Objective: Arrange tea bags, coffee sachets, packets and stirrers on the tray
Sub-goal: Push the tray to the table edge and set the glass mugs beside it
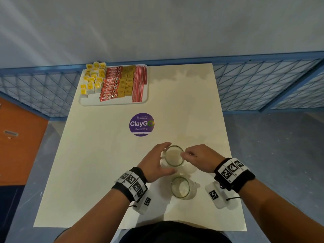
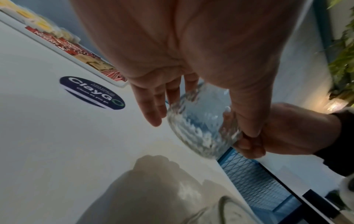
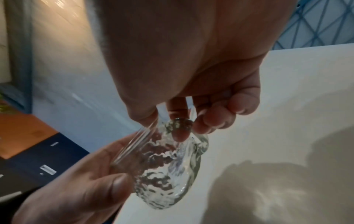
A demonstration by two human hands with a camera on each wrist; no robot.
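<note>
A white tray (image 1: 114,103) sits at the table's far left corner. On it lie rows of yellow-tagged tea bags (image 1: 92,79), red coffee sachets (image 1: 110,85), brown packets (image 1: 126,81) and red-striped stirrers (image 1: 139,83). Both hands are far from the tray, at the near middle of the table, on a textured glass mug (image 1: 174,155). My left hand (image 1: 163,157) cups the mug's body between fingers and thumb. My right hand (image 1: 189,154) pinches the mug's handle (image 3: 199,145). The mug (image 2: 199,128) looks held just off the tabletop.
A second glass mug (image 1: 181,187) stands close to me, just behind the held one. A round purple sticker (image 1: 142,124) marks the cream table (image 1: 105,155) between hands and tray. Blue mesh railing (image 1: 263,85) runs behind the table.
</note>
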